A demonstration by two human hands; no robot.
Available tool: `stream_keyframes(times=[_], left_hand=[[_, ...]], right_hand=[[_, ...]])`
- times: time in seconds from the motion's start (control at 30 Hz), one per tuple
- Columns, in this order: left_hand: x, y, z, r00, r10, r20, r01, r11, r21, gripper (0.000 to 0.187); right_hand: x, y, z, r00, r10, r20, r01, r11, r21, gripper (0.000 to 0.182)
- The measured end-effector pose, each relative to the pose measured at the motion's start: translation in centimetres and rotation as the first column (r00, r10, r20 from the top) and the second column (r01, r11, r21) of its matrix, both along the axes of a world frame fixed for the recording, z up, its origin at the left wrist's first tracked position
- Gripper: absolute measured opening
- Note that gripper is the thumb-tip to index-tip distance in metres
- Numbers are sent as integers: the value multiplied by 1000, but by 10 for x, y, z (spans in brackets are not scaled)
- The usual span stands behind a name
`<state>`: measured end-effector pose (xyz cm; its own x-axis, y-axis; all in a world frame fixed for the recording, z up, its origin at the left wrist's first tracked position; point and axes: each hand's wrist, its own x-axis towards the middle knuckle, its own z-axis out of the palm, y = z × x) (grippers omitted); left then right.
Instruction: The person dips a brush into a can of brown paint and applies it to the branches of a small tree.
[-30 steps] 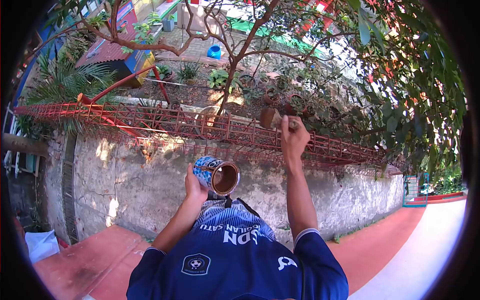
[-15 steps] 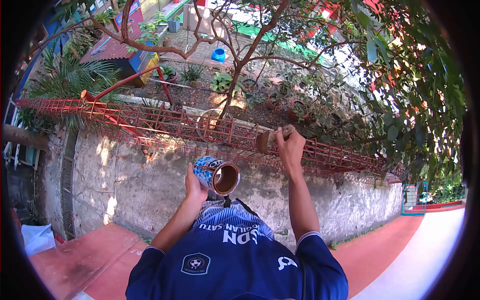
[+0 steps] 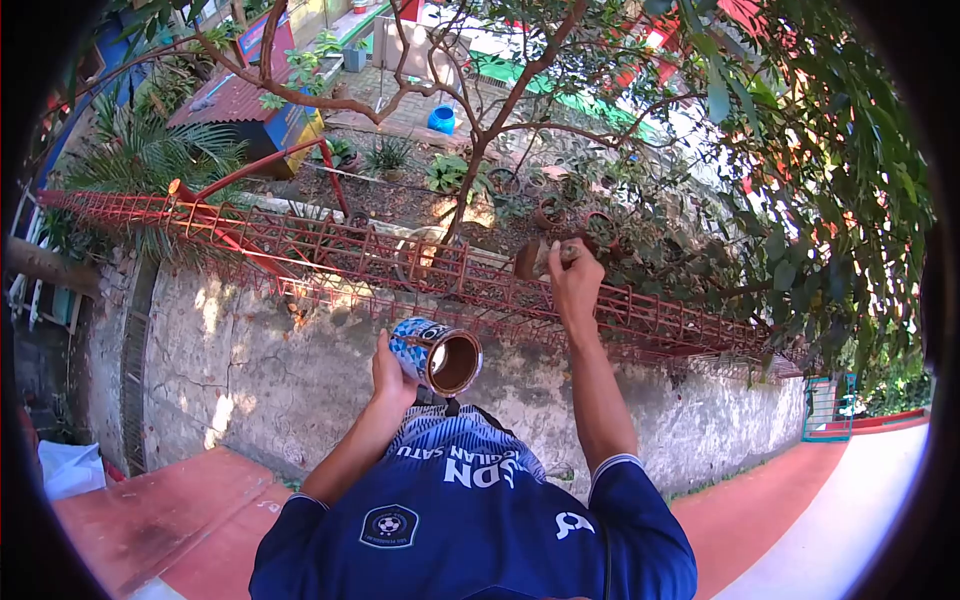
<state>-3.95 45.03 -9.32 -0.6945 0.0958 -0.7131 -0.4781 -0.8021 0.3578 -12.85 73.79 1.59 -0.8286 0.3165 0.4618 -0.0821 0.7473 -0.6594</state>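
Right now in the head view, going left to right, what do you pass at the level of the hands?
White bag → cracked wall → left hand → paint can → brush → right hand → red fence → green gate.

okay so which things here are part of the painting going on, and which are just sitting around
In use:
paint can, held in the left hand
paintbrush, held in the right hand
red metal fence, which the brush meets

Just around:
blue container
white bag
tree
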Motion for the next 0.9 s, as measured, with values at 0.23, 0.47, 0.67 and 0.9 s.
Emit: stream_keyframes(times=[0.23,0.47,0.67,0.9], left_hand=[[-1,7,9,999,-32,29,32,999,7,55],[-2,5,12,999,-32,20,33,999,-7,56],[4,-4,2,1000,8,4,-8,998,65,56],[8,-10,-12,1000,22,-12,-22,998,52,55]], right_hand=[[70,-19,-14,995,62,-73,-53,991,123,16],[33,11,-14,999,-29,-34,30,999,40,21],[-14,23,-15,987,2,-159,14,995,100,22],[14,21,-26,989,1,-145,14,994,105,20]])
